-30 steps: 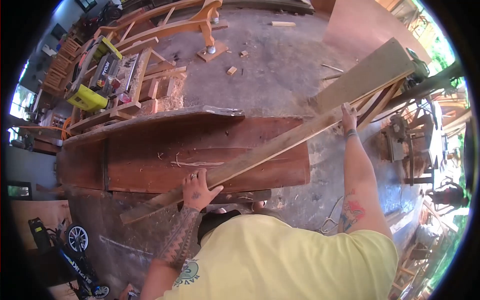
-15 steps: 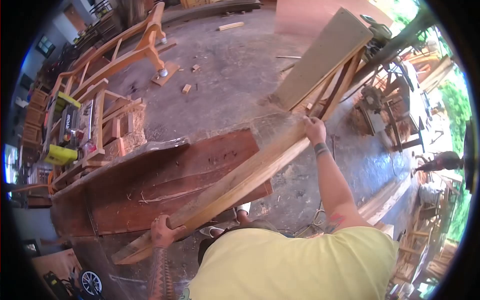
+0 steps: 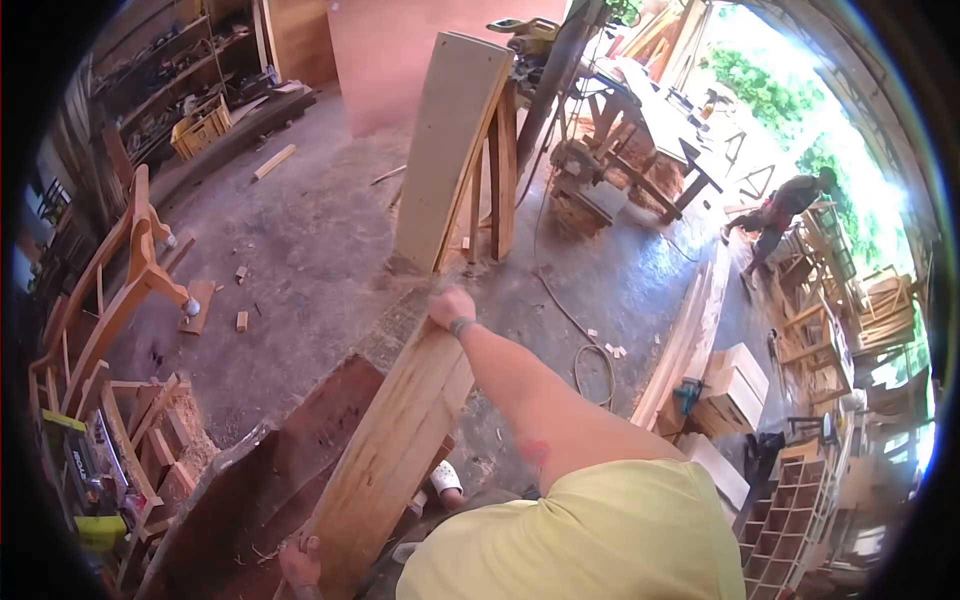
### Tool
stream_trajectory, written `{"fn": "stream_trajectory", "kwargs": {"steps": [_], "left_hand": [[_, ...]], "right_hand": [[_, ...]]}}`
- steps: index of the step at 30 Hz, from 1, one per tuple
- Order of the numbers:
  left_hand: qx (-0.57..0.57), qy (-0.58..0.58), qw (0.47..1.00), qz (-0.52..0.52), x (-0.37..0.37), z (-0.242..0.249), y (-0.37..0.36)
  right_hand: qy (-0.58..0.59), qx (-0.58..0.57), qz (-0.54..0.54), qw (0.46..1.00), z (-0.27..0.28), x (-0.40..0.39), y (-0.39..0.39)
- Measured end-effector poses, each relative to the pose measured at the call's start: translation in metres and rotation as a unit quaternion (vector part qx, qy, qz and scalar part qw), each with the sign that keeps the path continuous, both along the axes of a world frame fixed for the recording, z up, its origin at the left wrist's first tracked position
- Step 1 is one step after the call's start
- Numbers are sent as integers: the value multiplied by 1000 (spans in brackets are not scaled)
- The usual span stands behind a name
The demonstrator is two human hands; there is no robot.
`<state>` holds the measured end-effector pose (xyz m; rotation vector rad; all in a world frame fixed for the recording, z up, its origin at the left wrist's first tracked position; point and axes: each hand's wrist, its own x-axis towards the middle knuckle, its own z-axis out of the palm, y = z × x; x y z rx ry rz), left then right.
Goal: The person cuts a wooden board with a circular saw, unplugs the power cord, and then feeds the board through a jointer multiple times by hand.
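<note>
A long, thick wooden plank [image 3: 395,435] slants across in front of me, its pale broad face turned up. My right hand [image 3: 453,305] is closed over its far end. Near the bottom of the view, my left hand [image 3: 300,562] grips the plank's left edge, the thumb showing and part of the hand cut off by the frame. Under and to the left of the plank lies a large reddish-brown wooden slab [image 3: 335,405] with a rough edge and some shavings on it.
A tall pale board [image 3: 450,140] leans on a frame just beyond my right hand. Left are an orange wooden frame [image 3: 130,260] and a planer [image 3: 85,480]. Long timbers [image 3: 690,330] and a cable [image 3: 580,355] lie right. A co-worker [image 3: 785,215] bends over farther off.
My view has swung to the right, bringing the co-worker into sight. The plank has rolled so its broad face shows more. Both hands stay on it.
</note>
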<state>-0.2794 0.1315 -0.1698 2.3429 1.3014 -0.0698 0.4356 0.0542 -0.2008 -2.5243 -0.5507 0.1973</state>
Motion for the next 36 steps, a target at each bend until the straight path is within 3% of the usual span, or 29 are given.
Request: {"fn": "stream_trajectory", "kwargs": {"steps": [1, 2, 3, 4, 5, 7, 8, 9, 10, 11, 13, 15, 16, 17, 18, 19, 20, 22, 25, 33, 36], "left_hand": [[-2, -16, 1000, 6, 1, 10, -8], [-17, -122, 992, 29, -4, -13, -6], [39, -96, 994, 17, 1, -8, -15], [96, -69, 993, 8, 11, 7, -27], [23, 40, 993, 110, 43, 50, -40], [19, 22, 977, 209, 45, 27, -57], [-6, -22, 952, 307, 50, 17, -70], [0, 32, 957, 288, 37, -2, -71], [-28, 59, 956, 285, 43, 24, -69], [-13, 81, 949, 304, 44, 20, -77], [7, 86, 926, 366, 43, 11, -92], [42, 59, 885, 460, 44, 1, -114], [10, 76, 868, 490, 47, -9, -121], [-15, 88, 848, 522, 44, -19, -121], [-76, 123, 847, 511, 47, -4, -113], [-112, 121, 846, 507, 50, 14, -105], [-119, 130, 845, 504, 45, 20, -99], [-146, 147, 850, 485, 42, 24, -90], [-139, 145, 861, 467, 33, 33, -73], [-133, 117, 895, 410, 14, 36, -18], [-142, 99, 906, 385, 6, 41, -2]], "right_hand": [[-8, -12, 16, 1000, -2, 5, 6], [-13, -22, 42, 999, -12, 5, 19], [-95, -51, 115, 988, -42, 16, 21], [-59, -98, 144, 983, -72, 38, 30], [-98, -178, 217, 955, -66, 41, 44], [-171, -299, 302, 889, -44, 43, 55], [-195, -337, 333, 859, -37, 37, 61], [-204, -371, 345, 838, -24, 27, 59], [-383, -405, 437, 706, -98, 74, 64], [-277, -395, 382, 788, -92, 72, 76], [-235, -357, 375, 823, -91, 72, 78], [-243, -431, 403, 770, -125, 94, 84], [-365, -485, 511, 609, -128, 99, 80], [-391, -465, 516, 604, -119, 92, 78], [-315, -354, 484, 736, -115, 89, 76], [-264, -297, 462, 793, -138, 102, 83], [-211, -199, 400, 869, -104, 72, 80], [-184, -332, 416, 826, -101, 77, 93], [-194, -351, 361, 842, -77, 47, 82], [-244, -237, 253, 906, -25, -10, 37], [-289, -151, 290, 900, -26, -54, 33]]}}
